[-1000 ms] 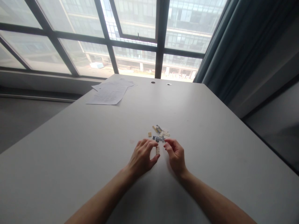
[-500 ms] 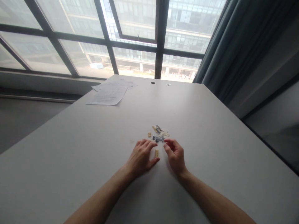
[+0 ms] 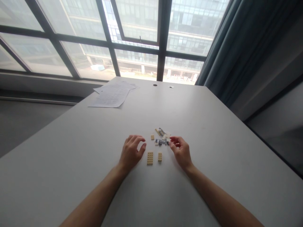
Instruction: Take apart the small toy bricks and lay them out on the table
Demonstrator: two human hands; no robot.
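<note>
My left hand (image 3: 133, 148) hovers low over the table with thumb and fingers apart, holding nothing. Right of it lie a larger tan building plate (image 3: 150, 158) and a narrower tan building plate (image 3: 160, 157), both studs up. My right hand (image 3: 181, 152) is at the right edge of the loose pieces, thumb and fingers pinched around a small pale building brick (image 3: 168, 140), its shape mostly hidden by the fingertips. Just left of those fingertips are small grey building bricks (image 3: 161, 142). A little tan building brick (image 3: 152, 137) sits apart, left of the pile.
More tan and grey building bricks (image 3: 161, 131) lie behind the grey ones. Printed papers (image 3: 111, 96) rest at the far left of the white table (image 3: 213, 142). Two cable holes are near the far edge, by the windows. A dark curtain (image 3: 227, 56) hangs at right.
My left hand has moved left and away from the pieces, uncovering the larger tan plate. My right hand has shifted slightly right, its fingers still pinched.
</note>
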